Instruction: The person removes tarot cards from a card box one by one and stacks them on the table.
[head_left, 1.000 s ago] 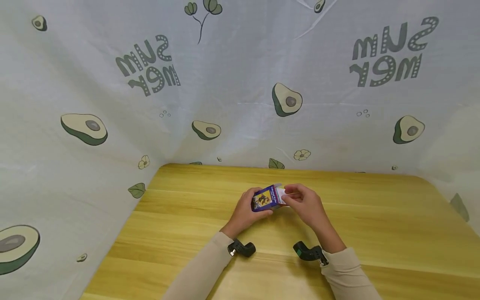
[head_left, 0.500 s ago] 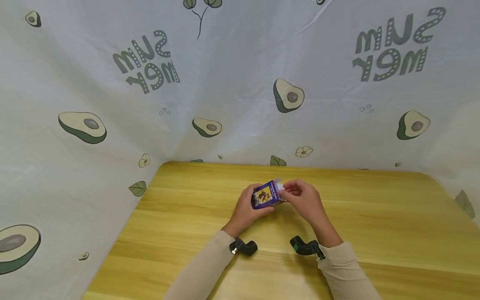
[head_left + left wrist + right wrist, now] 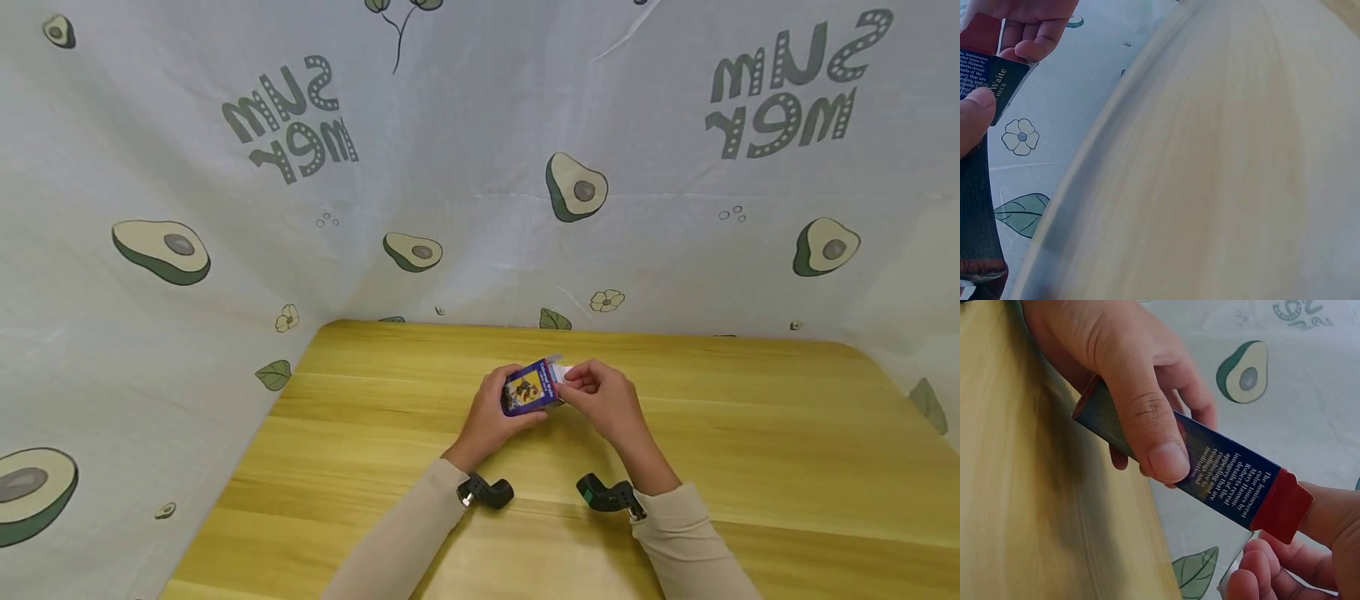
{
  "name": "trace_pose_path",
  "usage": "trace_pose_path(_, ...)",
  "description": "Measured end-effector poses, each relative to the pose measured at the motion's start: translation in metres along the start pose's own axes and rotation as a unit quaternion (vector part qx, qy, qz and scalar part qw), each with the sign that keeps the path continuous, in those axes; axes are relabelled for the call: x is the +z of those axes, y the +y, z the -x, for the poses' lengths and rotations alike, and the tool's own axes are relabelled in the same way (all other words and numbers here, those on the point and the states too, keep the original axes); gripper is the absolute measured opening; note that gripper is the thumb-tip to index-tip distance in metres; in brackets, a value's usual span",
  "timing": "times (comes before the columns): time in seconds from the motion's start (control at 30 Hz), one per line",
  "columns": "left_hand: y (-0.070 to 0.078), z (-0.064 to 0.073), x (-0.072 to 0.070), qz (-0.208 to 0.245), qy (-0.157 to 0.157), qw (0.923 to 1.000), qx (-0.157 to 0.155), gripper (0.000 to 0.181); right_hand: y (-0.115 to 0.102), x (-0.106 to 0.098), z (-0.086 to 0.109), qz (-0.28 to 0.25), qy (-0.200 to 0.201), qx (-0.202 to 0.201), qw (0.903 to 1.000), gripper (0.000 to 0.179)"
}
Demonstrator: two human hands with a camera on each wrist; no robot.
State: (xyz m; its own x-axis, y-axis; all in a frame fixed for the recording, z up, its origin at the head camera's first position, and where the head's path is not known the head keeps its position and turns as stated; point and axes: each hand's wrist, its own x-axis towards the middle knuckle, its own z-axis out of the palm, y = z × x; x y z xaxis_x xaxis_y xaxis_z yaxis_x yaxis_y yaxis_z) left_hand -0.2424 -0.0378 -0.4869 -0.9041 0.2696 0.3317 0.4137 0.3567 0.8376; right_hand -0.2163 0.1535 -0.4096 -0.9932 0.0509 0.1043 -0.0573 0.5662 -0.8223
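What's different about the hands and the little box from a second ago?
The right hand moved slightly left, closer to the open end of the purple box, and less of the white piece shows between them. The left hand still grips the box.

The head view is looking forward and down from farther back; both wrist views, up close, are sharing the box (image 3: 1225, 472)

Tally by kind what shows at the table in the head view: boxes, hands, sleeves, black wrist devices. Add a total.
Box: 1
Hands (left hand, right hand): 2
Sleeves: 2
Black wrist devices: 2
Total: 7
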Motion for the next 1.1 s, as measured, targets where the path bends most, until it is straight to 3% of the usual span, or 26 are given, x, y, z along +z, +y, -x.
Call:
trace_pose_path(0.23,-0.002,0.000,0.001,-0.007,0.002,0.9999,0.007,0.073,0.000,0.003,0.001,0.008,0.006,0.018,0.9998,0.020)
trace_pose_path(0.53,-0.001,-0.001,0.001,-0.012,0.002,0.9999,0.010,0.074,0.003,0.005,-0.002,0.014,0.010,0.014,0.9998,0.018)
trace_pose_path(1.1,0.000,-0.001,0.001,-0.014,0.000,0.9999,0.002,0.073,0.000,-0.006,-0.001,0.005,-0.010,0.031,0.9995,0.029)
